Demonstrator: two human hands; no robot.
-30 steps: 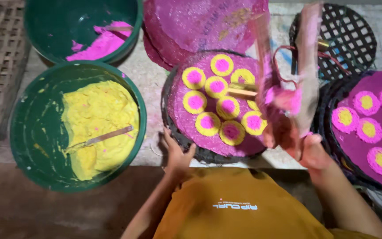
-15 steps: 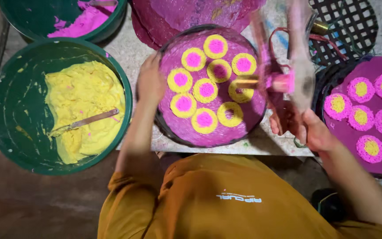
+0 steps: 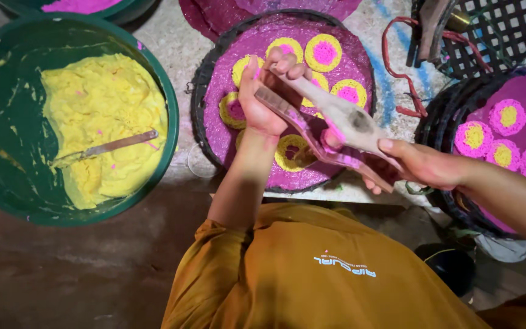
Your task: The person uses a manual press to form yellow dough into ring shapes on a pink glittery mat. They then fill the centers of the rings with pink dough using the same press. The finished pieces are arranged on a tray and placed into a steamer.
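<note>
The hinged wooden press [image 3: 330, 125] lies across my two hands, above the round purple tray [image 3: 287, 176] of yellow-and-pink rings [image 3: 322, 53]. My left hand [image 3: 263, 97] curls around its upper end, fingers [image 3: 284, 64] closed over the tip. My right hand [image 3: 421, 164] grips the handles, thumb on top. Left of my left hand sits a green basin [image 3: 7, 195] of yellow paste [image 3: 101, 116] with a flat stick [image 3: 108, 146].

Green basin [image 3: 175, 131] left of frame, yellow dough [image 3: 101, 116] with pink flecks. Centre round tray [image 3: 360, 58]: magenta mat, yellow rings with pink centres. Right tray [image 3: 458, 122]: magenta, pink rings with yellow centres. Wooden press [image 3: 342, 119] brown, pink-stained, dark spot. Black lattice tray [image 3: 506, 30] upper right, red cord [image 3: 397, 73]. Orange shirt [image 3: 312, 274] bottom.
</note>
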